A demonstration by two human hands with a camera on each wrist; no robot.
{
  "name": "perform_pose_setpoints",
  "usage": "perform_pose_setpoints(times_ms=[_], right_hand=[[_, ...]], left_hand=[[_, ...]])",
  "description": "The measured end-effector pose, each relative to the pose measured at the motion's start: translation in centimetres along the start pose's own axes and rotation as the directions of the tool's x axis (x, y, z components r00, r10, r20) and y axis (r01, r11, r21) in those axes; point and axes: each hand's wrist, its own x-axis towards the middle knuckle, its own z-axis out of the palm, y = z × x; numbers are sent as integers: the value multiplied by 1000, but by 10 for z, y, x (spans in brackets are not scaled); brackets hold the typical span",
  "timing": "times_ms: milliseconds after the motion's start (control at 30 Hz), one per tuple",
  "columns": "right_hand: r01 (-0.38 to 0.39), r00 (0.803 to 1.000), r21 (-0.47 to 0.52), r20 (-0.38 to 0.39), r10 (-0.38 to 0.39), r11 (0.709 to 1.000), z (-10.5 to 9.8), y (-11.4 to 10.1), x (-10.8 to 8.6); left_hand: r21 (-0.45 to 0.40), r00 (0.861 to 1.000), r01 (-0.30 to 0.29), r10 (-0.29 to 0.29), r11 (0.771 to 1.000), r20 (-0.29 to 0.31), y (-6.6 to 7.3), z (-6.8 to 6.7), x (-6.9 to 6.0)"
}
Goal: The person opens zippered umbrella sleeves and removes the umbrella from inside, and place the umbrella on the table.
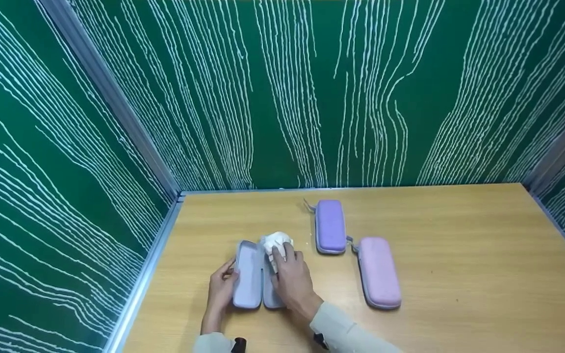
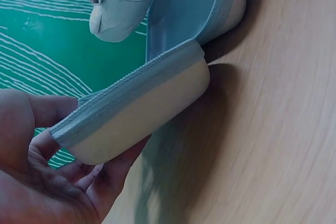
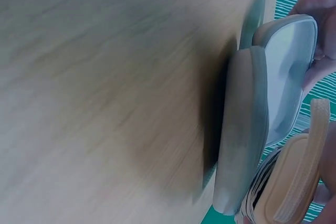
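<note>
Appearing only in head view, a purple case point(image 1: 332, 225) neighbours the open case point(image 1: 248, 277).

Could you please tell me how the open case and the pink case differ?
The open case is spread into two halves, showing its greyish inside, while the pink case is closed. The left hand holds the open case, whereas the pink case lies untouched on the table. Both are elongated, with rounded corners and grey edging.

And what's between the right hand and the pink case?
Head view: only bare tabletop between the right hand and the pink case.
</note>
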Motion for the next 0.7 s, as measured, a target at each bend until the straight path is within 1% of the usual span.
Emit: perform_pose_setpoints(times_ms=[67,300,467,700], right_hand=[[2,1000,0,4,-2,1000,-1,2,1],[19,1000,-6,18,-19,1000,-3,6,0],[28,999,-32,39,-27,999,-2,6,-3],[37,999,-31,10,-37,999,1,4,-8]], left_hand=[[0,1000,-6,6,1000,3,0,0,0],[-1,1000,18,-18,1000,9,2,0,1],[1,1000,10,-10,1000,17,2,-2,-1],[1,999,24,-24,1000,24,3,-1,-2]])
